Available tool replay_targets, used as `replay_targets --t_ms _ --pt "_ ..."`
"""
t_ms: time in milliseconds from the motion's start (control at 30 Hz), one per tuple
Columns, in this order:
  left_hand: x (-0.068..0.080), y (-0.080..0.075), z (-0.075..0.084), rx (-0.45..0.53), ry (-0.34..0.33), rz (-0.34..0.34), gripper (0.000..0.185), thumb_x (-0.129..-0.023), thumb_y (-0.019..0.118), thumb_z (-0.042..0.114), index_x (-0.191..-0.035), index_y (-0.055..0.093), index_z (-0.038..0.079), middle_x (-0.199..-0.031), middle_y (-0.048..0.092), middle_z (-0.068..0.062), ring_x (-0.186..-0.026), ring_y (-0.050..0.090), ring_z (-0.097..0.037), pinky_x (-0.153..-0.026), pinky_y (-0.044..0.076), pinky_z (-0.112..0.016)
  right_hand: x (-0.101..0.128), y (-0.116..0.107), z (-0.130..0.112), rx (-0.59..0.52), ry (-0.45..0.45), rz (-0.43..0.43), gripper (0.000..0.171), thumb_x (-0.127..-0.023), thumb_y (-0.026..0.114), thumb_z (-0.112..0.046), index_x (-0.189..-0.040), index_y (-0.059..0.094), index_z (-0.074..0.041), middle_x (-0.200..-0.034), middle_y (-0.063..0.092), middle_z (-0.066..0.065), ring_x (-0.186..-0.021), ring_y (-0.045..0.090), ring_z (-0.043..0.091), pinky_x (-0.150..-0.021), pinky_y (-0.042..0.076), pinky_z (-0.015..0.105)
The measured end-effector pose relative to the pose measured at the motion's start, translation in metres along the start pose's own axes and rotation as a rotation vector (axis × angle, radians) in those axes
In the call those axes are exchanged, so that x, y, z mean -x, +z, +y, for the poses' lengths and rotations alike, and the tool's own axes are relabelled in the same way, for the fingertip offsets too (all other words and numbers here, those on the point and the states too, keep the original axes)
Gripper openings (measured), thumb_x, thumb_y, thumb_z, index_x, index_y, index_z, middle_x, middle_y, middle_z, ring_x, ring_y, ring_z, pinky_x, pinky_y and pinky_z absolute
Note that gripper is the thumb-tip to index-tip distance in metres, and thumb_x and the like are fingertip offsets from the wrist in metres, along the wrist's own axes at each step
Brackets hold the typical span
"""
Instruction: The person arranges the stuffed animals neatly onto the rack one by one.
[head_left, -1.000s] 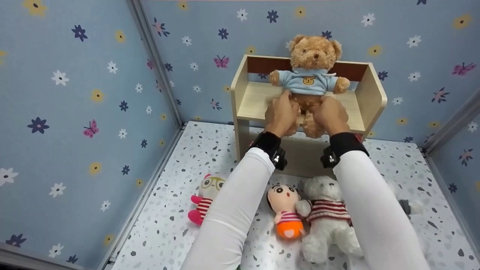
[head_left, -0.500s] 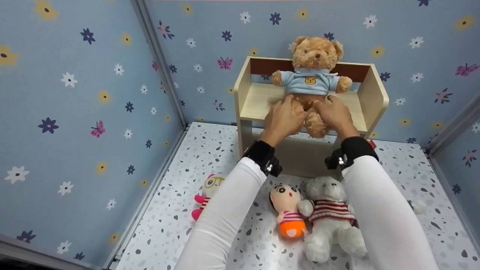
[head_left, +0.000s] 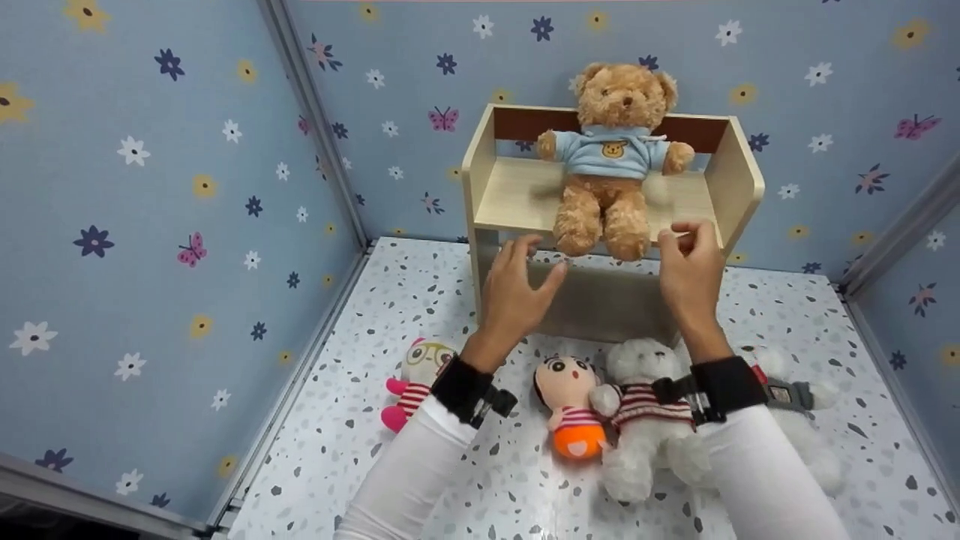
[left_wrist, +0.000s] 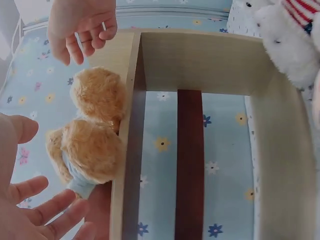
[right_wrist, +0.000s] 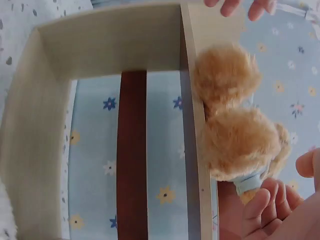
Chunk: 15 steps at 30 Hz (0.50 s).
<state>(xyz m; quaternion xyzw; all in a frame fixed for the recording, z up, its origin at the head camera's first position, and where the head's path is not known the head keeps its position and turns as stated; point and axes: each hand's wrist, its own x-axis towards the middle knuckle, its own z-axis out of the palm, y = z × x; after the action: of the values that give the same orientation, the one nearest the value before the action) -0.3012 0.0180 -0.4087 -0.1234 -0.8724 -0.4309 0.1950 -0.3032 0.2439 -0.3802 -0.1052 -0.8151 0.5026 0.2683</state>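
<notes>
A brown teddy bear (head_left: 613,154) in a light blue hoodie sits upright on the top board of a small wooden shelf (head_left: 517,196). Its feet hang over the front edge, as the left wrist view also shows with the bear's paw (left_wrist: 92,150) at the board. My left hand (head_left: 517,289) hovers in front of the shelf, left of the feet, fingers spread and holding nothing. To the right of the feet, my right hand (head_left: 694,277) is apart from the bear, its fingers loosely bent and nothing in them.
Several plush toys lie on the speckled floor before the shelf: an owl-like doll (head_left: 411,382) with pink limbs, a cartoon boy doll (head_left: 574,420) in orange shorts, a white bear (head_left: 645,420) in a striped sweater, and a pale toy (head_left: 795,412) partly behind the right arm. Flowered walls (head_left: 172,247) enclose the space.
Both hands have let go of the teddy bear's legs and drawn back and apart, toward the person. The bear stays seated on the shelf.
</notes>
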Motion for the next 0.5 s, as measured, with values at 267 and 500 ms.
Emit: replay_targets --t_ms 267,500 --pt "0.071 -0.008 -0.047 0.083 -0.099 -0.068 0.022 -0.091 0.062 0.033 -0.108 0.062 0.02 -0.095 0.065 0.002 -0.09 0.062 -0.017 -0.079 0.049 -0.029 0.067 0.007 0.027 -0.031 -0.112 -0.118 0.009 -0.093 0.058 -0.02 -0.094 0.064 -0.013 -0.074 0.054 0.0 -0.064 0.048 0.012 -0.056 0.039 0.023" --pt "0.137 0.011 -0.095 0.098 -0.204 -0.091 0.007 -0.089 0.064 0.024 -0.095 0.066 0.02 -0.076 0.066 0.005 -0.068 0.06 -0.008 -0.065 0.048 -0.025 0.133 0.027 0.055 -0.05 -0.011 -0.355 0.009 -0.094 0.058 -0.017 -0.092 0.065 -0.013 -0.076 0.057 0.006 -0.064 0.053 0.018 -0.055 0.045 0.024"
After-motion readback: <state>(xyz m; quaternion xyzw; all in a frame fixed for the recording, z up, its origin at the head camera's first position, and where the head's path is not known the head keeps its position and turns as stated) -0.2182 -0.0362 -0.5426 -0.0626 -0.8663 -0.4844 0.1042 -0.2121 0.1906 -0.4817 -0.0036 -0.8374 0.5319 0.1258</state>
